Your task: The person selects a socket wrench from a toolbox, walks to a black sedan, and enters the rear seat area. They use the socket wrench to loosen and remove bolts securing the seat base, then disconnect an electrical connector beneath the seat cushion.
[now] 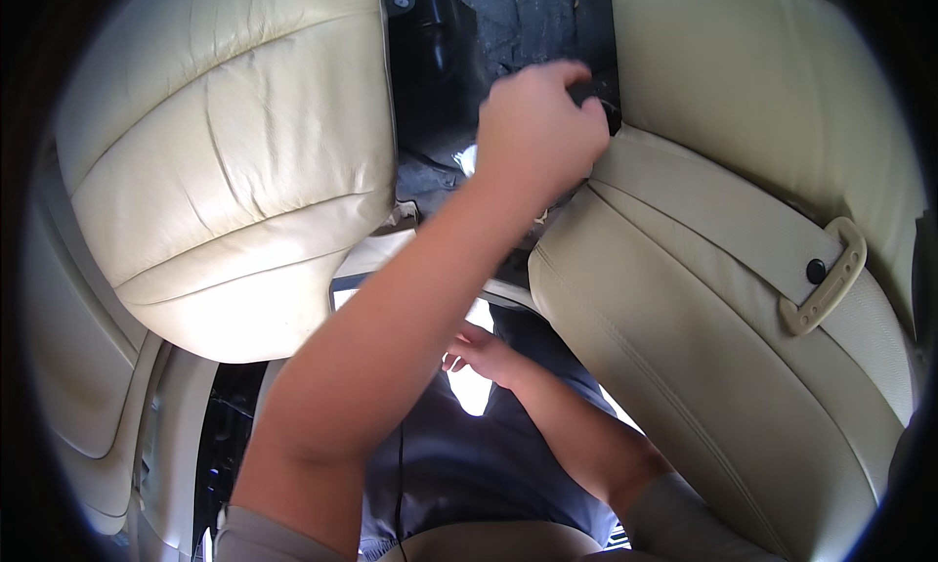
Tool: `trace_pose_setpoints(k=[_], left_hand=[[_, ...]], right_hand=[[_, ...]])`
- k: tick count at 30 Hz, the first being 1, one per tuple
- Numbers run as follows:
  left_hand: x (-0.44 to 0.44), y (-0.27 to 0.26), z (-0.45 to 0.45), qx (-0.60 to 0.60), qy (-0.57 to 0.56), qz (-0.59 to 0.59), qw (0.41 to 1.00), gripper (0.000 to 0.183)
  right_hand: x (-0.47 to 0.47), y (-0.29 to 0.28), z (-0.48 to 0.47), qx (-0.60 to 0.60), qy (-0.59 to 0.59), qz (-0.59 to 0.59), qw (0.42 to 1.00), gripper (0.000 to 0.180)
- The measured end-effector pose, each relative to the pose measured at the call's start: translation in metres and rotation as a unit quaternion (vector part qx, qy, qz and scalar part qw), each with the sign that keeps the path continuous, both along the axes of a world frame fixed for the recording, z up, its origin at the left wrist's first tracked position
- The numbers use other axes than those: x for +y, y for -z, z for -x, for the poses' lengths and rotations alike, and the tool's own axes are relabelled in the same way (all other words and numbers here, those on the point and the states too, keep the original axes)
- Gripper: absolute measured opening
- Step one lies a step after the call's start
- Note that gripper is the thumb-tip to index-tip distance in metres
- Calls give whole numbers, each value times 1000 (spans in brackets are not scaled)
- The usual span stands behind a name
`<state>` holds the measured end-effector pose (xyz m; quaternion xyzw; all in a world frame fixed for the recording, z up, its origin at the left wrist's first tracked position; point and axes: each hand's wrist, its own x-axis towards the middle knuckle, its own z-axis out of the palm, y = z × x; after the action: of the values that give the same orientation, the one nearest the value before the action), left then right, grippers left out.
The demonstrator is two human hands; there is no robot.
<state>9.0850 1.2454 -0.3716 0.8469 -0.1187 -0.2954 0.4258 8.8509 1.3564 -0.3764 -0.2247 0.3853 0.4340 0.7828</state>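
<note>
My left hand (542, 126) reaches far forward over the gap between two cream leather car seat parts. Its thumb and forefinger are bent and apart, with a dark gap between them and nothing visible held. Beneath and beyond it lies a dark, bare part of the car body (527, 19). Nearer to me, my right hand (480, 353) hangs low in front of my dark trousers (469, 459). Its fingertips are partly hidden behind my left forearm, so any grip there cannot be made out.
A creased cream leather seat cushion (242, 137) stands at the left. On the right, a beige seat belt (718, 203) with a plastic fitting (828, 283) and a black button crosses another leather seat (681, 342). A beige trim panel (80, 327) borders the far left.
</note>
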Motion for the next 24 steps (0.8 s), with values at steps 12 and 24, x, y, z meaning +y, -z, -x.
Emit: trace_pose_setpoints(k=[12, 24], left_hand=[[7, -5, -6, 143, -40, -33, 988, 46], [2, -9, -4, 193, 87, -41, 977, 27]], right_hand=[[10, 3, 4, 1, 10, 1, 1000, 26], [-9, -15, -7, -178, 107, 268, 941, 18]])
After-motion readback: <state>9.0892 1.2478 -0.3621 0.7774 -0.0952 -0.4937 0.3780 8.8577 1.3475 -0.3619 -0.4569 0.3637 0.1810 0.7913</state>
